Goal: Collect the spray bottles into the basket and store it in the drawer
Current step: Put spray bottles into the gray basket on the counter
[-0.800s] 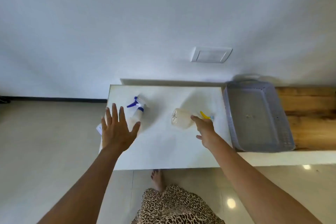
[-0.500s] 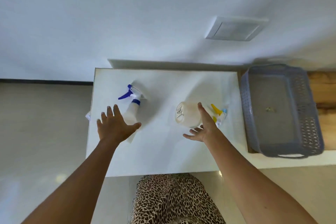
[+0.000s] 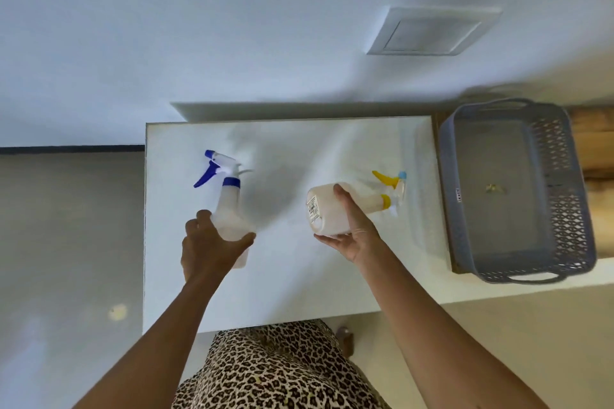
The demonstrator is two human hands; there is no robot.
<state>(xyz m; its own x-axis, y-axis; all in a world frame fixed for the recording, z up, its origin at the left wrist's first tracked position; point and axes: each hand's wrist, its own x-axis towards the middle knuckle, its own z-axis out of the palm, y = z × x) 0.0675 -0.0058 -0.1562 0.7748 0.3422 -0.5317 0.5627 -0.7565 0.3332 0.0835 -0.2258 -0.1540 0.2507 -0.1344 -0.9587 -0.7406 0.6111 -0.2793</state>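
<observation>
A clear spray bottle with a blue trigger head point(image 3: 228, 206) is over the left part of the white cabinet top point(image 3: 289, 282); my left hand point(image 3: 209, 247) is wrapped around its lower body. A clear spray bottle with a yellow trigger head point(image 3: 365, 201) lies on its side toward the right, nozzle pointing at the basket; my right hand point(image 3: 354, 231) grips its wide base end. The grey perforated basket point(image 3: 571, 209) stands to the right with nothing but a small scrap inside. No drawer shows.
A white wall with a square switch plate point(image 3: 432, 30) rises behind the cabinet. A wooden surface point(image 3: 594, 143) lies under and beyond the basket. Grey floor tiles are to the left and below. My leopard-print clothing point(image 3: 275, 372) fills the bottom centre.
Both hands have closed on the bottles: the left hand was open beside the blue one, the right was only touching the yellow one. The camera has moved closer.
</observation>
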